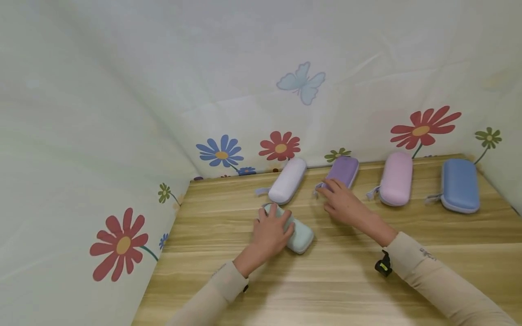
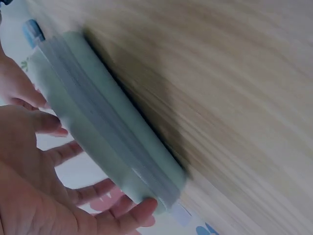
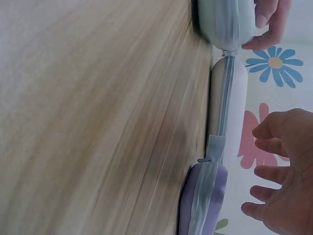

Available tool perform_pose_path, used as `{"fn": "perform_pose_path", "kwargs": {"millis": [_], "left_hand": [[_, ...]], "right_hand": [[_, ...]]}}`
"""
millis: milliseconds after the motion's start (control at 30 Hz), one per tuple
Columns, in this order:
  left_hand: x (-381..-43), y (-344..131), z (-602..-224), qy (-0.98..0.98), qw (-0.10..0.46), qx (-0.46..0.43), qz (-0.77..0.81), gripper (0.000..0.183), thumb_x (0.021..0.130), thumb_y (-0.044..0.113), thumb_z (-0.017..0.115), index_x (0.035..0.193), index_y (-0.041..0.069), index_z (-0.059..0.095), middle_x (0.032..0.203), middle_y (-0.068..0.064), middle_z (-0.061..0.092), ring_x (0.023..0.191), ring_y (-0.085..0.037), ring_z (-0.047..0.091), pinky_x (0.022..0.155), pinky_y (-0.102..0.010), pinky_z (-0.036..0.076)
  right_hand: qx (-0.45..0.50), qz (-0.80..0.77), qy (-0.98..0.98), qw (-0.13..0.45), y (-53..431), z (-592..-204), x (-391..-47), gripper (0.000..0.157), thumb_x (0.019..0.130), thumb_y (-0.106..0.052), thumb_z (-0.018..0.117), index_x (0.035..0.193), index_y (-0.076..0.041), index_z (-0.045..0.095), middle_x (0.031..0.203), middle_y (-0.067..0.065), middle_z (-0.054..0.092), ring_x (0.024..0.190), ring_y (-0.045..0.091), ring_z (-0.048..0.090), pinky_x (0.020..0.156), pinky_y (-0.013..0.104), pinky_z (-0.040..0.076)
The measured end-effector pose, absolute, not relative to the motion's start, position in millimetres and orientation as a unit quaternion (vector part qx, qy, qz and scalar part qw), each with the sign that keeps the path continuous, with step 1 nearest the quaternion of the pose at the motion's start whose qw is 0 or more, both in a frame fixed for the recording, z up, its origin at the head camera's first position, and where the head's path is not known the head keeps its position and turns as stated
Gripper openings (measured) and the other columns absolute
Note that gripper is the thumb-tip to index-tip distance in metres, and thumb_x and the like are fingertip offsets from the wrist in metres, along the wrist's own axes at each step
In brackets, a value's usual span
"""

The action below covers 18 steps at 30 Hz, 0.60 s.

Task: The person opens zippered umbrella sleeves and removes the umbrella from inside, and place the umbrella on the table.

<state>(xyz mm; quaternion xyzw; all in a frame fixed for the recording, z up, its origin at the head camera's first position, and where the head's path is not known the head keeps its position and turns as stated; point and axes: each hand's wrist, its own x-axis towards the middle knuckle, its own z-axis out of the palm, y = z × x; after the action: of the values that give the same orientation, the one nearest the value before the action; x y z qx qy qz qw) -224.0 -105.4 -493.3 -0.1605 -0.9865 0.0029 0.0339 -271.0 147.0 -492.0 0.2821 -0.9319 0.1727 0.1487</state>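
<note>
A mint green zip case point(image 1: 302, 236) lies at a slant on the wooden table. My left hand point(image 1: 270, 233) lies over its upper part, fingers spread and bent around its edges. The left wrist view shows the mint green case point(image 2: 105, 122) side-on with its grey zip, fingertips against its top and far end. My right hand point(image 1: 344, 203) hovers by the near end of a purple case point(image 1: 343, 172). In the right wrist view, the right hand point(image 3: 288, 174) has loosely bent fingers, apart from the purple case point(image 3: 220, 191) and holding nothing.
Along the back of the table stand a white case point(image 1: 288, 181), a pink case point(image 1: 396, 179) and a blue case point(image 1: 461, 185), each with a zip pull at its left. A flower-printed cloth wall point(image 1: 346, 54) rises behind and beside the table point(image 1: 204, 253).
</note>
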Motion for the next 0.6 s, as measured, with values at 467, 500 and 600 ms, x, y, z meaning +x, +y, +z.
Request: {"fn": "perform_pose_path", "kwargs": {"millis": [467,500,600], "left_hand": [[-229,-130,-498,-0.944,0.013,-0.323,-0.059,0.042,0.091,0.042,0.056,0.124,0.019,0.048,0.141,-0.010,0.033,0.127,-0.030,0.034,0.101,-0.044,0.039],[-229,-131,-497,-0.945,0.004,-0.320,-0.065,0.050,0.090,0.043,0.056,0.130,0.015,0.044,0.143,-0.012,0.031,0.129,-0.031,0.032,0.103,-0.042,0.037],[-229,-133,-496,-0.953,-0.021,-0.291,-0.081,0.073,0.089,0.047,0.056,0.144,0.007,0.030,0.148,-0.019,0.023,0.133,-0.034,0.028,0.103,-0.044,0.038]], "right_hand": [[0.300,0.171,-0.923,0.168,144,-495,-272,0.044,0.083,-0.010,0.064,0.126,-0.002,0.057,0.134,0.026,0.045,0.121,0.039,0.043,0.100,0.051,0.035],[0.300,0.169,-0.924,0.166,144,-496,-272,0.044,0.084,-0.010,0.063,0.126,-0.002,0.057,0.134,0.025,0.045,0.121,0.039,0.042,0.101,0.051,0.035],[0.299,0.169,-0.925,0.161,142,-496,-272,0.043,0.084,-0.011,0.063,0.126,-0.002,0.057,0.135,0.025,0.044,0.122,0.039,0.042,0.101,0.050,0.034]]}}
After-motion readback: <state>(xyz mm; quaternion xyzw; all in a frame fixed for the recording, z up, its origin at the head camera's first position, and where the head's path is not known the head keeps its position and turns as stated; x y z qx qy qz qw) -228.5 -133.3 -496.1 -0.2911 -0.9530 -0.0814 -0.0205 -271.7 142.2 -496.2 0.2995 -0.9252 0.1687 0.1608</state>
